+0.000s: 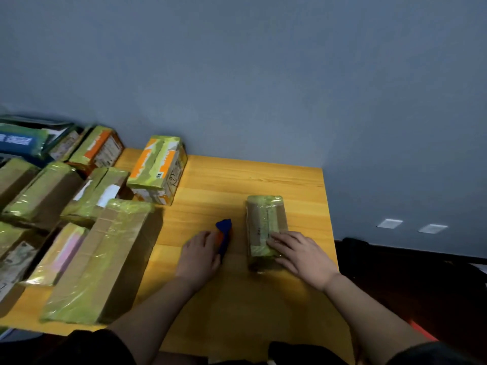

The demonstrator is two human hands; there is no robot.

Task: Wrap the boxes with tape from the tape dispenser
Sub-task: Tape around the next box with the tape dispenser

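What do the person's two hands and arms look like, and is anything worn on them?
Both the left hand and the right hand are bare: no gloves, and no ring, watch or bracelet shows. The forearms are uncovered from wrist to near the elbow. At the bottom edge dark, seemingly black cloth shows by each arm; it may be short sleeves. No markings can be seen in this dim picture.

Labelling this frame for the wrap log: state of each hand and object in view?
Left hand: grips the blue and orange tape dispenser, which is on the table.
Right hand: flat, fingers pressing the near end of the small box.
Small brown cardboard box: lying flat on the wooden table, yellow-green tape along its top.
Stacked cardboard boxes at left: already taped.
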